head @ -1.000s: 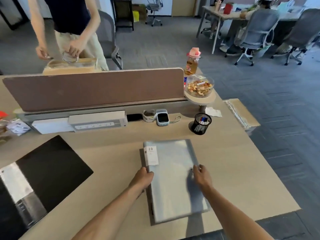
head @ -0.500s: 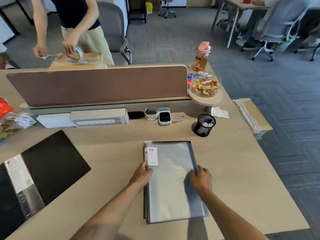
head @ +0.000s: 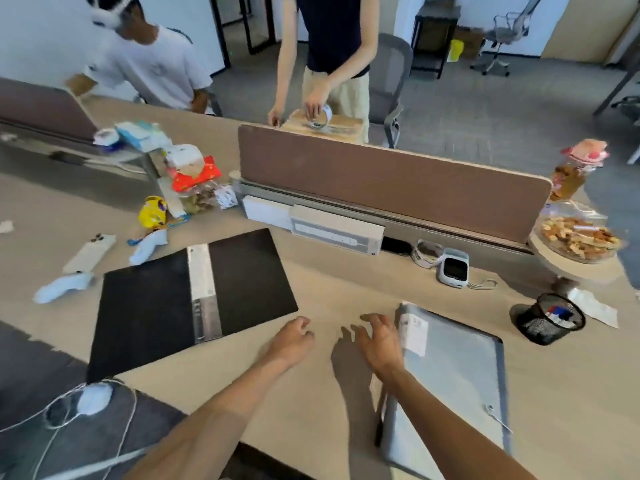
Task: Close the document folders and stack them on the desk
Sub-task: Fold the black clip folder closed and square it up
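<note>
The closed translucent grey plastic folder (head: pixel 460 368) lies flat on the pale wood desk (head: pixel 571 393), immediately right of the right hand (head: pixel 379 337). The right forearm crosses its near left corner and hides that edge. Whether the hand touches the folder cannot be told. The folder's white label (head: pixel 414 329), beside the right hand's knuckles, is too blurred to read. The open black folder (head: pixel 152 306) lies spread flat to the left of the left hand (head: pixel 292 336), with a silvery strip (head: pixel 204 292) down its middle. Both hands sit between the two folders, fingers loosely spread, holding nothing. A black mesh pen cup (head: pixel 550 318) stands far right of the right hand, beyond the grey folder.
</note>
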Demonstrator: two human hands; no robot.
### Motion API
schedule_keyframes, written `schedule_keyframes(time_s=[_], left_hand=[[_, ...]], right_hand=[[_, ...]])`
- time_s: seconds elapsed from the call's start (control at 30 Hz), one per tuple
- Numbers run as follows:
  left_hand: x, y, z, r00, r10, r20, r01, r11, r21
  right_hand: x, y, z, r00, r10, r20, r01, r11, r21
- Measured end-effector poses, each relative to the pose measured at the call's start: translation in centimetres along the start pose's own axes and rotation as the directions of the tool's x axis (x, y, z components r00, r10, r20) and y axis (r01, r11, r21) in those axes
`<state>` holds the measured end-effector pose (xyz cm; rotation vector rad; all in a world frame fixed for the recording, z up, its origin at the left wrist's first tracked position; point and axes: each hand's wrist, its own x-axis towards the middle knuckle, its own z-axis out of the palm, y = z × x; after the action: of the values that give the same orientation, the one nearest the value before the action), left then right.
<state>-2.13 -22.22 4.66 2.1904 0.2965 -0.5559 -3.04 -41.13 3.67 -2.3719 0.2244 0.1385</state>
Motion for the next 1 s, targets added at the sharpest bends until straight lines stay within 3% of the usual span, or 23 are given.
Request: schedule_keyframes(time_s=[0.27, 0.47, 0.67, 0.87, 1.0], left_hand=[[1.1, -11.5, -12.1, 0.989, -0.083, -0.124, 0.076, 0.995, -0.064], [4.8, -17.8, -19.3, 0.998, -0.02, -0.055, 0.024, 0.997, 0.073], [9.3, -19.9, -21.7, 0.993, 0.115, -0.016, -0.107, 0.96, 0.257], [13.3, -20.4, -22.2, 0.982, 0.146, 0.122, -0.19, 0.747, 0.637], [13.6, -21.5, -21.1, 0.964, 0.096, 0.247, -0.25, 0.644, 0.723]], right_hand=[[1.5, -9.4, 12.7, 0.979, -0.002, 0.206, -0.002, 1.0, 0.021], [1.4, -15.4, 18.4, 0.923, 0.198, 0.331, -0.214, 0.977, 0.01], [1.2, -18.0, 22.5, 0.898, 0.312, 0.309, -0.33, 0.944, 0.004], [0.0, -17.8, 23.7, 0.92, 0.207, 0.334, -0.131, 0.963, -0.236], [-0.1, -16.8, 22.5, 0.94, 0.237, 0.246, -0.188, 0.96, -0.206]])
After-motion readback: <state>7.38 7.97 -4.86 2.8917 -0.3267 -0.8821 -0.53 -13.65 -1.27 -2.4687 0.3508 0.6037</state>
